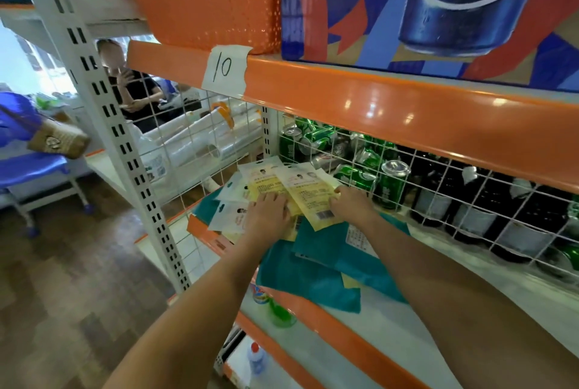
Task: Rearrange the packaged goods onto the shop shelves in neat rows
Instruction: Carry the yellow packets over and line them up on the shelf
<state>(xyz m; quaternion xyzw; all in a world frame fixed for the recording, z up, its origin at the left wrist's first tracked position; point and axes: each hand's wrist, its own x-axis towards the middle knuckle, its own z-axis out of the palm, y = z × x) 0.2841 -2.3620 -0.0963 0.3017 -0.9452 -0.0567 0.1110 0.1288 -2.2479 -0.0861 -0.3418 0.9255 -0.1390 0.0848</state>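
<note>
Yellow flat packets (pixel 310 193) lie fanned in a loose heap on the middle shelf (pixel 438 304), overlapping white packets (pixel 230 216) to their left and teal packets (pixel 313 276) nearer the front edge. Both hands are flat on the heap: the left hand (pixel 269 210) presses palm-down with fingers spread on the yellow and white ones, gripping nothing that I can see, while the right hand (pixel 352 202) pinches the right edge of the top yellow packet, thumb tucked under.

To do this step well, I judge the packets should be gathered by colour, edges squared against each other, then laid in straight rows parallel to the shelf front, rather than pushed about as 1 mass.

Behind, a white wire grid (pixel 438 182) backs the shelf, with green cans (pixel 388 185) and dark bottles (pixel 470 200) beyond it, so nothing can slide further back. Overhead, the orange shelf lip bearing a taped label marked 10 (pixel 224 67) limits headroom.
</note>
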